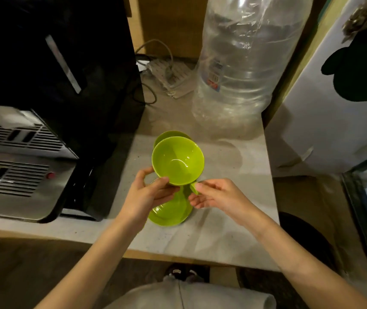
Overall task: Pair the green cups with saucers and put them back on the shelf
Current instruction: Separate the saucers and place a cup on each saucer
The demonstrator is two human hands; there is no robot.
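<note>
A lime-green cup (178, 160) is held above the grey counter, its mouth facing me. My left hand (150, 195) grips its near rim and underside. My right hand (213, 195) pinches the cup's handle (194, 188) with the fingertips. Directly under the cup, a green saucer (170, 210) lies on the counter, partly hidden by my left hand. Another green saucer or cup rim (171, 134) peeks out behind the held cup; I cannot tell which it is.
A black and steel coffee machine (33, 134) fills the left side of the counter (222, 230). A large clear water bottle (240, 70) stands at the back, with a power strip and cables (169, 74) beside it. A white panel (325, 121) borders the right.
</note>
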